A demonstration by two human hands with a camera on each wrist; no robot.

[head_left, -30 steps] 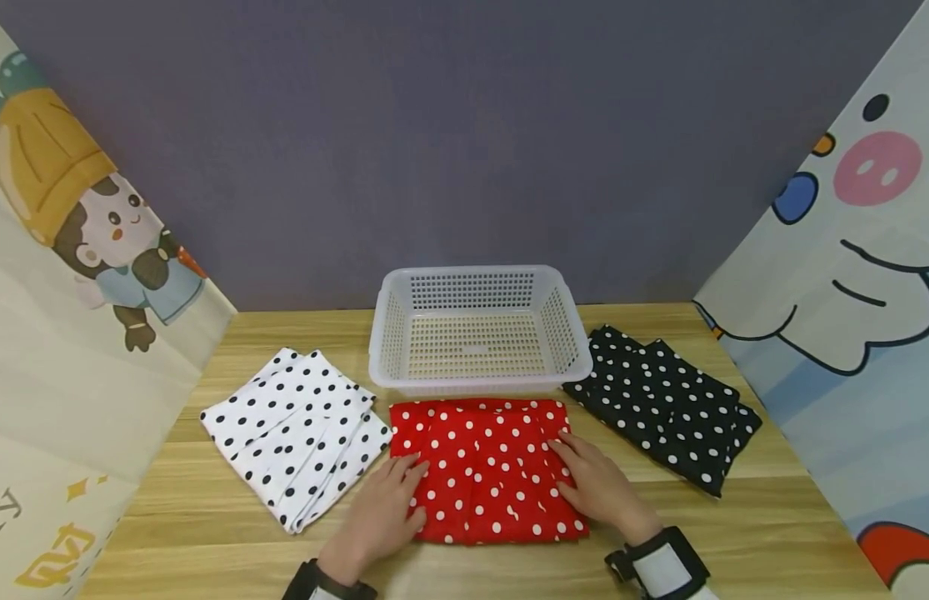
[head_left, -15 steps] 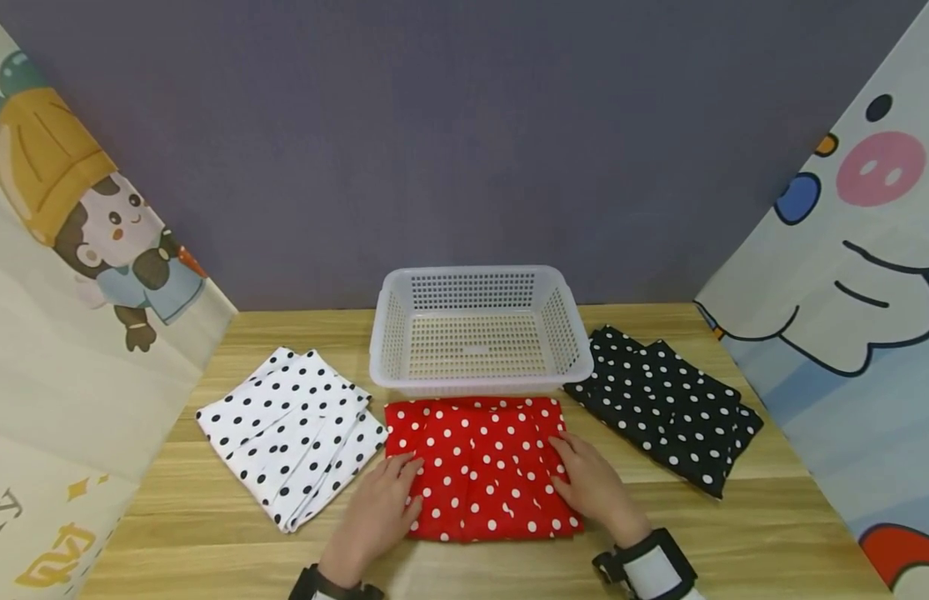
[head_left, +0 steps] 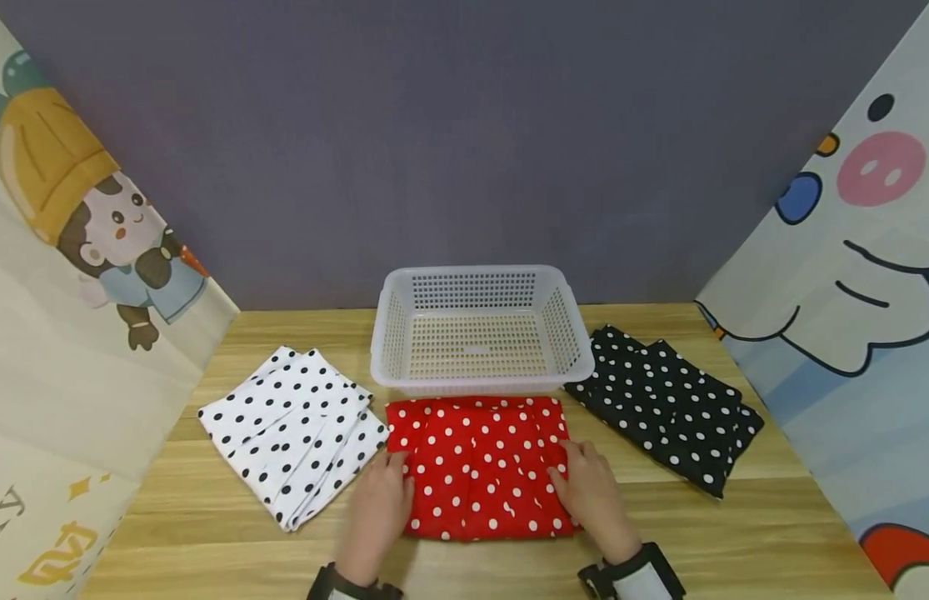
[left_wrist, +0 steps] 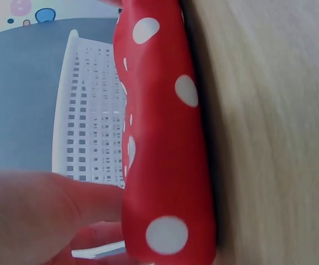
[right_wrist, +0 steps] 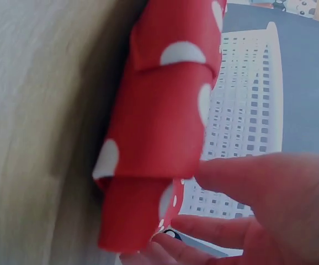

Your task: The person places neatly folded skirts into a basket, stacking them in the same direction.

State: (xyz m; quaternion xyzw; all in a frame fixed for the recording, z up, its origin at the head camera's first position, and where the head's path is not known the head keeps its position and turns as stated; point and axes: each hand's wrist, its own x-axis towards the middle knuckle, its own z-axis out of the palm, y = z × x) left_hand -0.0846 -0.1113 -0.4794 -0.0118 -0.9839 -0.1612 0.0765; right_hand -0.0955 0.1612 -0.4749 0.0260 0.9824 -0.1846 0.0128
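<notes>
A folded red cloth (head_left: 479, 475) with white polka dots lies flat on the table in front of me. My left hand (head_left: 377, 504) grips its left end, thumb over the top and fingers round the side, partly hidden. At the opposite end, my right hand (head_left: 591, 492) holds the cloth the same way. The right wrist view shows the layered folds of the red cloth (right_wrist: 159, 121) with the thumb at its upper face. Close up in the left wrist view, the red cloth's front fold (left_wrist: 165, 143) looks thick and rounded.
Right behind the red cloth stands a white perforated plastic basket (head_left: 475, 385) with nothing in it. A folded white cloth with black dots (head_left: 292, 437) lies to the left, a folded black one with white dots (head_left: 666, 408) to the right. A dark grey panel (head_left: 464, 150) rises behind the table.
Both hands have shifted from lying over the red cloth's side edges to gripping its two ends. The red cloth slid slightly left, then stayed; the basket and black cloth have not moved.
</notes>
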